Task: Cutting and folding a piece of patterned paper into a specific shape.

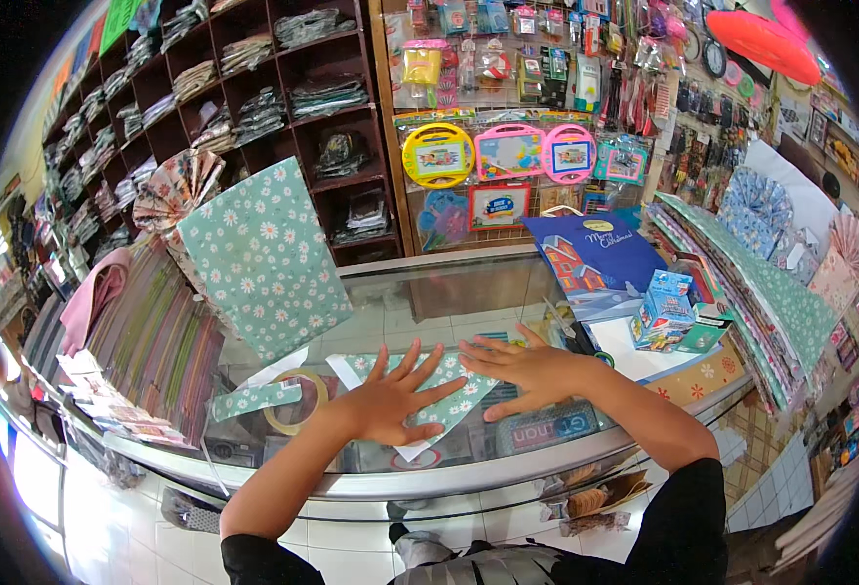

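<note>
Both hands are spread over a glass counter. My left hand lies palm down on a piece of green daisy-print paper with white showing at its edges. My right hand, fingers apart, reaches to the right end of that same piece. Left of my left hand are a roll of clear tape and a narrow daisy-print strip. A flat item wrapped in the same daisy paper stands at the back left. Scissors lie beyond my right wrist, partly hidden.
At the right are a blue Christmas gift bag, small blue boxes and stacked patterned paper. Many folded sheets stand at the left. The counter's metal edge runs in front of me. Shelves and hanging toys stand behind.
</note>
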`<state>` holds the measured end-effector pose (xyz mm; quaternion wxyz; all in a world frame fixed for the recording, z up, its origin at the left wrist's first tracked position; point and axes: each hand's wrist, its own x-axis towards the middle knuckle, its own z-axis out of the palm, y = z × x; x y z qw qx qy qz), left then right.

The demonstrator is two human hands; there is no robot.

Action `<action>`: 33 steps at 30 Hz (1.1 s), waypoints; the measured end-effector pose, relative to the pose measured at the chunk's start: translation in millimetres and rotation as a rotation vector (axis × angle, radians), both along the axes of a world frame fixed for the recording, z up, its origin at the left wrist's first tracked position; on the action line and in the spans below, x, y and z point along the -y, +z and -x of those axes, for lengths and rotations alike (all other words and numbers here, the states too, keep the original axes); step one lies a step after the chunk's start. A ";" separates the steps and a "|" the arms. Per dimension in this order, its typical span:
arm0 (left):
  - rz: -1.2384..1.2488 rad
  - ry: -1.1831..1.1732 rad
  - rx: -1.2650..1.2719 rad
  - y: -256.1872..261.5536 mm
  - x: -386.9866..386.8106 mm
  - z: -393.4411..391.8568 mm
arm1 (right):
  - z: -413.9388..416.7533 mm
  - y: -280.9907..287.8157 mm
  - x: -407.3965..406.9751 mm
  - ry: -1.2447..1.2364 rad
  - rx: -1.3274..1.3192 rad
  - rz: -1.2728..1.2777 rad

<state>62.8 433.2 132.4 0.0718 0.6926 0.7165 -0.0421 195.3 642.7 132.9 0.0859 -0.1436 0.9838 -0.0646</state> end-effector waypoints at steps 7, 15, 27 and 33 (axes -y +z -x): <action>0.001 0.004 0.021 -0.7 0.4 1.7 | -15.2 10.7 -5.4 -0.102 -0.248 0.171; 0.038 0.007 0.016 3.7 1.6 1.3 | -18.0 -17.7 48.1 -0.299 -0.202 0.062; 0.051 0.024 0.160 5.8 -0.1 5.0 | -49.0 -15.5 18.8 -0.543 -0.433 0.307; 0.069 0.000 0.192 9.9 1.4 8.9 | -38.3 -26.1 -7.5 -0.478 -0.540 0.303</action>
